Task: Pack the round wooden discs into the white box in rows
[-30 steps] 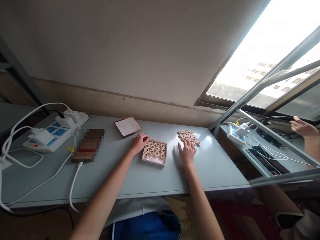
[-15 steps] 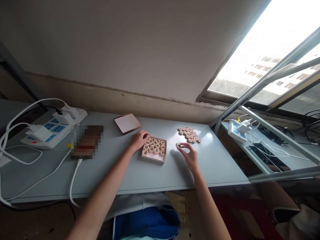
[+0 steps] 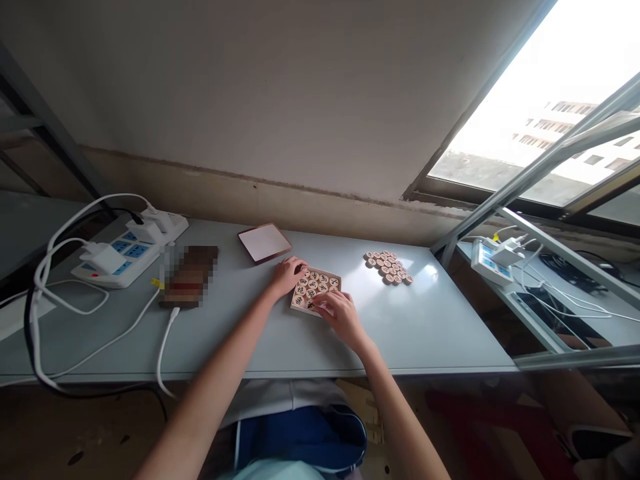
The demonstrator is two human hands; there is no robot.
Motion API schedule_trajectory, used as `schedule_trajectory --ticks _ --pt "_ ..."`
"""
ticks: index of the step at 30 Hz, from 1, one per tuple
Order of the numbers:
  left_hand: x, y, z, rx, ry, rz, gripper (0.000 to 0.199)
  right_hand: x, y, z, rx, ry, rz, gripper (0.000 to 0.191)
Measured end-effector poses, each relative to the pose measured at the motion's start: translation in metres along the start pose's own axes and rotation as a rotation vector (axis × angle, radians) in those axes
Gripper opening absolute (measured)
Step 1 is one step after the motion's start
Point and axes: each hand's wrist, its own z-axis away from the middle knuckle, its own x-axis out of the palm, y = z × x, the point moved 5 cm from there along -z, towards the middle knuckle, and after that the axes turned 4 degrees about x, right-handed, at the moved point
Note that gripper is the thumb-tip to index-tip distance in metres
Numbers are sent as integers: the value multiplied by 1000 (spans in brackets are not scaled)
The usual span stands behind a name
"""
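The right hand [image 3: 341,315] has moved from table [image 3: 430,327] to tray [image 3: 315,291], fingers curled; left hand [image 3: 287,275] fingers rest open.

We saw a shallow square wooden tray [image 3: 299,305] lying flat on the grey table, turned slightly askew to the table's front edge. It held round pale wooden chess pieces [image 3: 311,285] packed in rows, each face up and marked with a dark character. The near right part of the tray was hidden, so we could not tell whether it was full. Well to its right, a cluster of loose pieces [image 3: 389,267] of the same kind lay flat on the table, touching one another in a tight patch.
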Motion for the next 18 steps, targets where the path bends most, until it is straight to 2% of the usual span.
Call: schedule_trajectory --ticks 4,8,14,16,18 --pt "1 -1 -1 1 2 -14 18 -2 -6 4 -27 69 120 14" --pt "1 -1 -1 4 1 -13 18 -7 -5 12 58 118 217 22" --pt "0 -1 0 -5 -4 6 18 2 -11 19 18 54 232 21" --pt "0 -1 0 -13 -7 13 18 -1 -4 17 29 80 227 22" --pt "0 0 0 -5 -11 10 18 -10 13 12 81 153 226 23"
